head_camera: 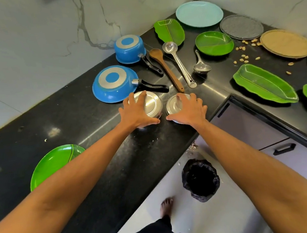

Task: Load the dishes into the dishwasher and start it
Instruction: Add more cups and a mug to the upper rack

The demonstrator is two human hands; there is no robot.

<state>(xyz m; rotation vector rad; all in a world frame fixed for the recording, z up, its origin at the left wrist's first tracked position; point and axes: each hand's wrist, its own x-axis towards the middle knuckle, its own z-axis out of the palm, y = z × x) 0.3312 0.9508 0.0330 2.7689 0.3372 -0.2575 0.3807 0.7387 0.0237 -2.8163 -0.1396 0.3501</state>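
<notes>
Black counter (pixel 57 114): left hand (pixel 135 111) clasps inverted shiny left bowl (pixel 152 105), right hand (pixel 189 110) clasps right bowl (pixel 173 106).

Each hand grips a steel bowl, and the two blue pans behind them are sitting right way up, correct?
Not quite: in the head view the blue frying pan and blue saucepan lie upside down, bases up. The left hand does grip one steel bowl, the right hand the other steel bowl.

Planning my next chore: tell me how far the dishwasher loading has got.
Done: nothing looks loaded. In hand: left hand grips the left steel bowl, right hand the right steel bowl. Left: blue frying pan, blue saucepan, ladles and green plates sit on the counter.
</notes>
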